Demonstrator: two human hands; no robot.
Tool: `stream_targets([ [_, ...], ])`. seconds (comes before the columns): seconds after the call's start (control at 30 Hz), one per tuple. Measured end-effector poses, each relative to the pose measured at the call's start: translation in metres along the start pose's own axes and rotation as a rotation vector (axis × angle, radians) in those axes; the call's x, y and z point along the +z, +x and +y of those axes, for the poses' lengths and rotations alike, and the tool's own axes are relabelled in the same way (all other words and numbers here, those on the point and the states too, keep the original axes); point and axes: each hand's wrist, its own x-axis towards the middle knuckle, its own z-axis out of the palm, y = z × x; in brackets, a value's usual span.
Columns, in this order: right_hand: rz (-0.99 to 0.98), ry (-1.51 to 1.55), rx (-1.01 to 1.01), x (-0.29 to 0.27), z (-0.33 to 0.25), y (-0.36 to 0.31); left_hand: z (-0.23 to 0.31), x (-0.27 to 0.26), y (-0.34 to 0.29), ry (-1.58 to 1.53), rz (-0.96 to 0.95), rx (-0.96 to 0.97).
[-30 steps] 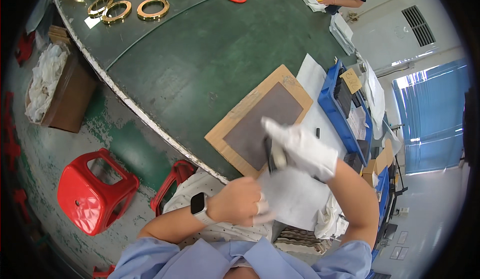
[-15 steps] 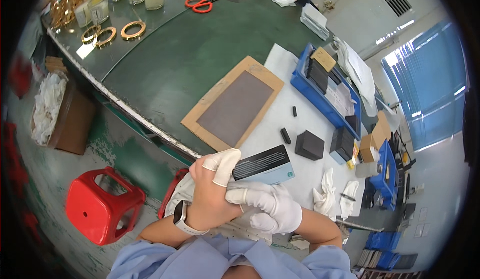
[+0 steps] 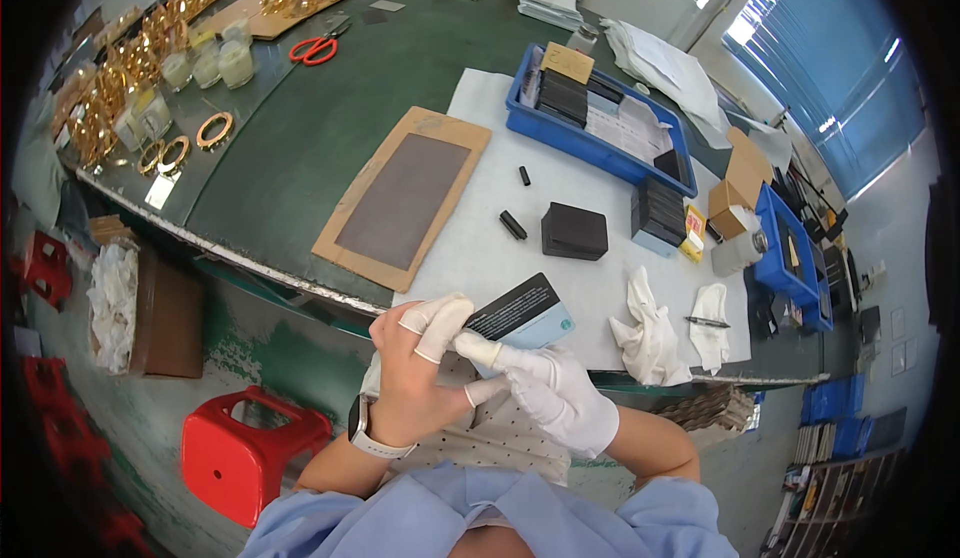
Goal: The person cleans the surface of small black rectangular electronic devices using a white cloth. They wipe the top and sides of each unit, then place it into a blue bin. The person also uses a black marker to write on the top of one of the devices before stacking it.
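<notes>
A thin card [image 3: 525, 310], black on its upper part and light blue below, stands out over the table's near edge. My left hand [image 3: 418, 368], with white finger cots on some fingers, grips the card's left end. A white glove covers my right hand [image 3: 555, 393]. Its fingers are drawn together, and the fingertips meet the card's lower left corner beside the left fingers; the exact contact is partly hidden. Beyond the card, a black block-shaped stack [image 3: 574, 231] sits on the white sheet [image 3: 450, 248], with two small black pieces [image 3: 513, 225] near it.
A cardboard-backed grey pad [image 3: 405, 203] lies left of the sheet. Behind is a blue tray [image 3: 600, 148] of black stacks. White cloths [image 3: 645, 333], a pen [image 3: 708, 321] and a bottle [image 3: 740, 253] are at right. Red scissors [image 3: 315, 50] lie far left; a red stool [image 3: 245, 453] stands below.
The view has swung, so the table things appear farther left or higher. My right hand's curled fingers have straightened toward the card's lower left corner. The card stays between my hands.
</notes>
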Motion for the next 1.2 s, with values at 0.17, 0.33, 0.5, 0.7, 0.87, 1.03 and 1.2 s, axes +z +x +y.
stream_targets([
  [0.17,0.247,-0.042,0.09,-0.016,0.0,-0.018,-0.004,0.0,-0.001,-0.128,-0.06,-0.028],
  [0.33,0.701,0.274,-0.014,-0.063,-0.008,0.01,0.004,-0.001,-0.001,-0.179,-0.058,-0.014],
  [0.5,0.397,-0.017,0.483,-0.047,-0.033,0.013,0.006,-0.002,0.001,-0.177,-0.127,0.037],
  [0.7,0.643,0.138,0.346,-0.075,-0.015,0.015,0.005,-0.003,0.0,-0.18,-0.146,0.046],
  [0.87,0.265,-0.115,0.308,-0.062,-0.007,0.009,0.001,0.0,0.0,-0.174,-0.213,0.047],
  [1.03,0.449,0.05,0.469,-0.084,-0.007,0.013,-0.001,0.005,0.002,-0.188,-0.235,0.039],
  [1.2,0.194,-0.136,0.42,-0.086,-0.001,0.011,-0.008,0.013,0.012,-0.147,-0.262,0.054],
])
